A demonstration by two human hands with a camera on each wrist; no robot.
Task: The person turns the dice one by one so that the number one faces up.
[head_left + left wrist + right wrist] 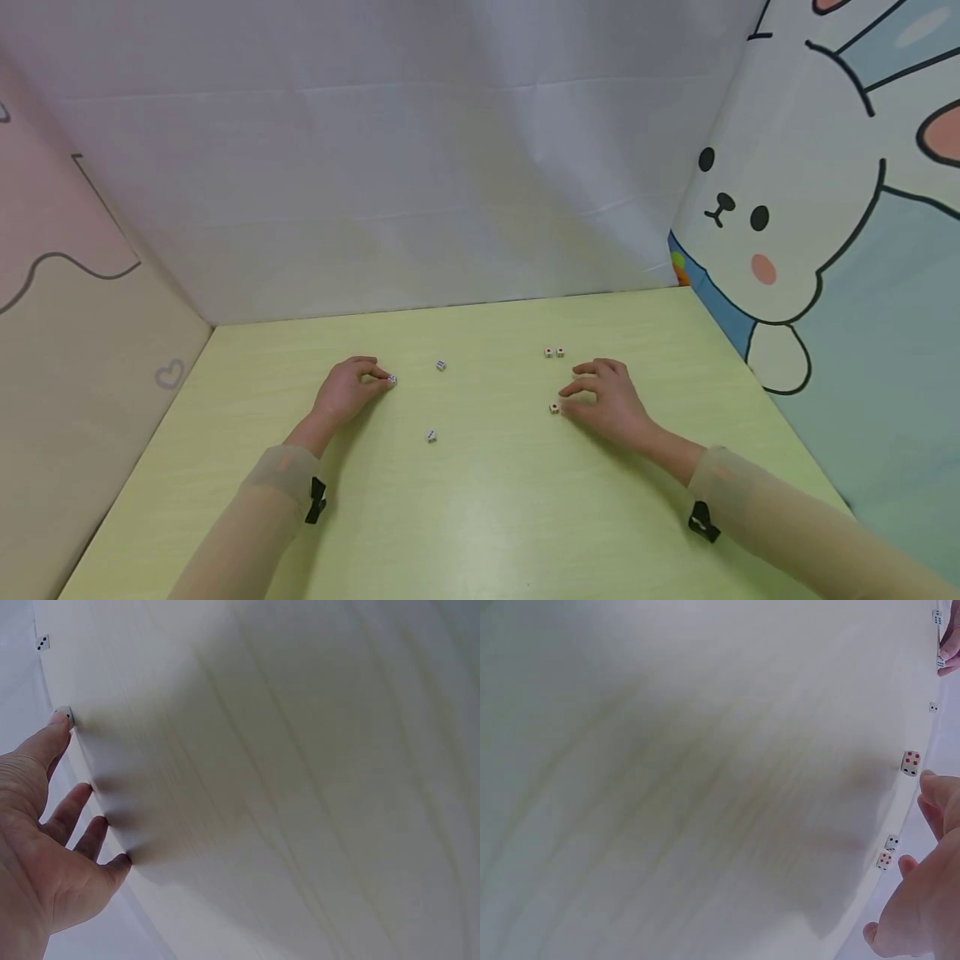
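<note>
Pinching one white cubic die (392,380) of six is the left hand (347,393); the right hand (609,403), fingers parted, sits beside another die (554,408).

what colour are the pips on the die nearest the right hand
The die shows red and black pips, clearest in the right wrist view.

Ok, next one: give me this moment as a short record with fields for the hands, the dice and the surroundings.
Left hand: pinches a white die
Right hand: beside a second die; contact unclear
Side-by-side pair: third die and fourth die, beyond the second
Between the hands: fifth die farther away, sixth die nearer
Dice total: six
Surface: pale yellow-green table
Right wall: white cartoon animal
</note>
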